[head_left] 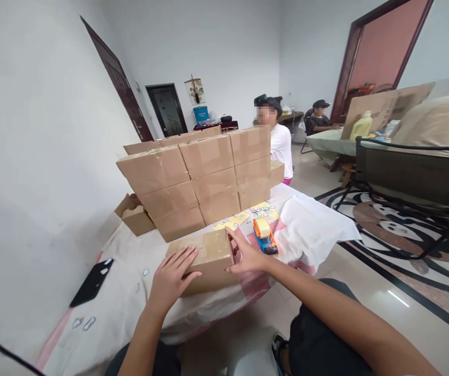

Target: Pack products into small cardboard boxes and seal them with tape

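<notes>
A closed brown cardboard box [209,250] lies on the cloth-covered table in front of me. My left hand [175,271] rests flat on the left part of its top, fingers stretched out and the thumb by the front edge. At the box's right end is my right hand [248,254], its index finger on the top edge and its thumb by the front corner, gripping that end. The other right fingertips are partly hidden at the end face. Just beyond that hand, an orange and blue tape dispenser [266,237] with a roll of tape sits on the cloth.
Stacked cardboard boxes [212,183] form a wall behind my box. An open carton [136,219] stands to their left. A black phone-like slab [92,282] lies near the table's left edge. A person in white [281,143] is behind the stack; another sits farther back.
</notes>
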A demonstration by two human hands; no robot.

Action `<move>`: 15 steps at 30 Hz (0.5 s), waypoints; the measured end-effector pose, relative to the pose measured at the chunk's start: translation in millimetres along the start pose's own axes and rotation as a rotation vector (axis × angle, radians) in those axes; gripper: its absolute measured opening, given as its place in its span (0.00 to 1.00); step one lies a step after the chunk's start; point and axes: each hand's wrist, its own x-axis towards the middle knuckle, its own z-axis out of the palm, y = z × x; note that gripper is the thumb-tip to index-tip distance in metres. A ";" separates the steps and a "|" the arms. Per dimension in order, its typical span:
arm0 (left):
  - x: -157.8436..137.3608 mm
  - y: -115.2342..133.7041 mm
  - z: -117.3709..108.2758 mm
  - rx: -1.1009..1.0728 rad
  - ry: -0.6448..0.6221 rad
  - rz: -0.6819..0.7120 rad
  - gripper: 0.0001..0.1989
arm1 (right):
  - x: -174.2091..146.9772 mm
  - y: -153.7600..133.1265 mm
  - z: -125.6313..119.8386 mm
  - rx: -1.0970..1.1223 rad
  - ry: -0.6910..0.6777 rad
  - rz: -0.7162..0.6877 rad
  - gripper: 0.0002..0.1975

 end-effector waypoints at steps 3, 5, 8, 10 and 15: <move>8.3 16.1 -0.3 0.052 0.144 0.006 0.25 | -2.5 -11.9 -19.2 -0.003 0.101 -0.035 0.65; 14.6 27.2 -0.5 0.088 0.267 0.001 0.25 | -5.9 -20.8 -36.1 -0.029 0.156 -0.073 0.64; 20.6 39.4 1.4 0.148 0.342 0.025 0.25 | -16.9 -27.4 -64.0 -0.092 0.251 -0.113 0.62; 21.0 44.0 6.3 0.159 0.274 0.074 0.25 | -28.6 -25.3 -85.6 -0.121 0.351 -0.118 0.60; 16.5 52.4 41.0 -0.008 -0.052 0.156 0.17 | -70.0 4.8 -155.0 -0.234 0.848 -0.050 0.57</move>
